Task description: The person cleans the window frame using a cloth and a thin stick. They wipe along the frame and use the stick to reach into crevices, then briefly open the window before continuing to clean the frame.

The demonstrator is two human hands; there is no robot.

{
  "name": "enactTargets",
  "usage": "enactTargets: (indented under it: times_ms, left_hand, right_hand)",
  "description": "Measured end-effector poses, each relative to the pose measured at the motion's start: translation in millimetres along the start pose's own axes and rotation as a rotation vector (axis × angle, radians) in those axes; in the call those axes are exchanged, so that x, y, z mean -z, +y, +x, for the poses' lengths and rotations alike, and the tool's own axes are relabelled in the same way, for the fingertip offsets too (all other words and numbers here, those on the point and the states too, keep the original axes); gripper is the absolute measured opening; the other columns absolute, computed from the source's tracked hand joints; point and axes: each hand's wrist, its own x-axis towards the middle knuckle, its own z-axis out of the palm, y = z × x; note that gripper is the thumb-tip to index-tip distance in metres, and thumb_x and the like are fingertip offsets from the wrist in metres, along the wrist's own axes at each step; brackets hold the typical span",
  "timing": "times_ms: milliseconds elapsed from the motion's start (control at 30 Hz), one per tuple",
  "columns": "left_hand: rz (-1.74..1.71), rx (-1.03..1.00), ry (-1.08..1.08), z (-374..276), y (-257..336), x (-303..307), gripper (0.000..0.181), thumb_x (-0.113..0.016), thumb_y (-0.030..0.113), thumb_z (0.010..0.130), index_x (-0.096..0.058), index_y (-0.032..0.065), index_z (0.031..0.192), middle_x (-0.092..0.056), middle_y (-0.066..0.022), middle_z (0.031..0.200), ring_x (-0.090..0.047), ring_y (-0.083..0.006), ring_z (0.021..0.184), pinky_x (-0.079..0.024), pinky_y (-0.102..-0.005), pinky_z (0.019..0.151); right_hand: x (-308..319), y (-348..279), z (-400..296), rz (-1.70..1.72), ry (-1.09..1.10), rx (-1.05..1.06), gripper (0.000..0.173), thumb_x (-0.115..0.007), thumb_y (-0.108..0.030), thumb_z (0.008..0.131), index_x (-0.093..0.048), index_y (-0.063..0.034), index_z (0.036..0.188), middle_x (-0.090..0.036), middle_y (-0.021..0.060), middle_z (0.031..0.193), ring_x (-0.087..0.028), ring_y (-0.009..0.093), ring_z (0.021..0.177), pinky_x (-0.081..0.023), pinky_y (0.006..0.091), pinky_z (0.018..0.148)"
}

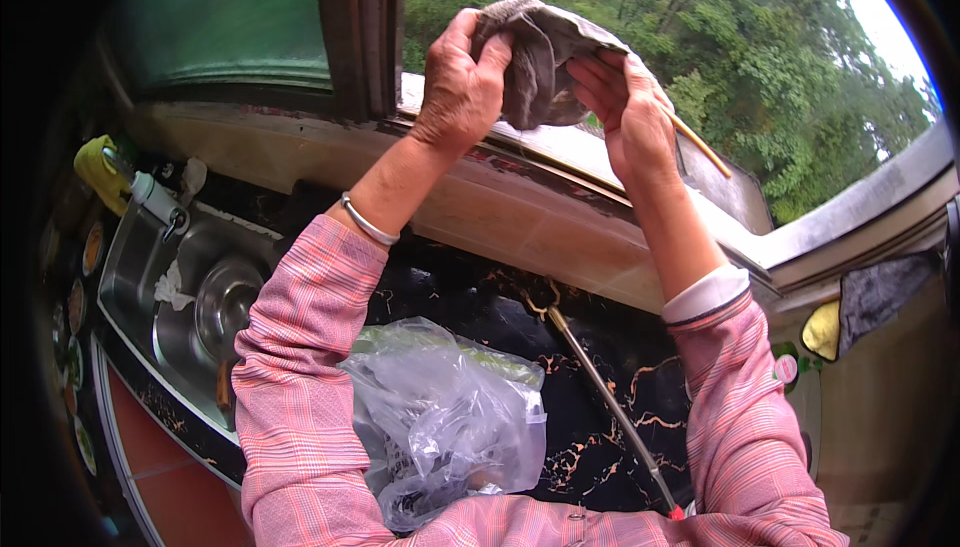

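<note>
A crumpled grey-brown cloth (536, 71) is held up in the window opening, against the trees outside. My left hand (469, 82) grips its left side, with the thumb pressed on the fabric. At the cloth's right side is my right hand (630, 112), its fingers reaching under the edge and touching it. Just right of that hand, a thin wooden stick (701, 143) slants down; whether the hand holds it cannot be told. Both hands are above the window sill.
Below lies a black marbled counter (600, 397) with clear plastic bags (450, 404) and a metal rod with a forked end (607, 397). A steel sink (225, 299) with a faucet (159, 200) is at left. Dark and yellow cloths (877, 299) hang at right.
</note>
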Motion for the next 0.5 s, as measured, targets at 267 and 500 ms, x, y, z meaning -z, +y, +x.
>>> enactTargets:
  times_ms: [267, 500]
  left_hand:
    - [-0.236, 0.488, 0.179, 14, -41, -15, 0.017, -0.049, 0.007, 0.092, -0.057, 0.001, 0.105, -0.063, -0.0052, 0.097, -0.06, -0.0149, 0.086, -0.048, -0.0288, 0.078]
    - [0.882, 0.186, 0.024, -21, -71, 22, 0.022, -0.057, 0.018, 0.083, -0.053, 0.0021, 0.097, -0.06, -0.0219, 0.096, -0.06, -0.0383, 0.089, -0.047, -0.0452, 0.078]
  right_hand:
    - [24, -63, -41, -0.747, -0.074, -0.182, 0.03, -0.049, -0.026, 0.094, -0.064, -0.0006, 0.095, -0.068, 0.0101, 0.083, -0.067, 0.016, 0.071, -0.051, 0.0253, 0.061]
    - [88, -159, -100, -0.908, 0.126, -0.017, 0.024, -0.058, -0.024, 0.09, -0.066, -0.0021, 0.094, -0.067, 0.0056, 0.079, -0.065, 0.011, 0.067, -0.05, 0.0216, 0.056]
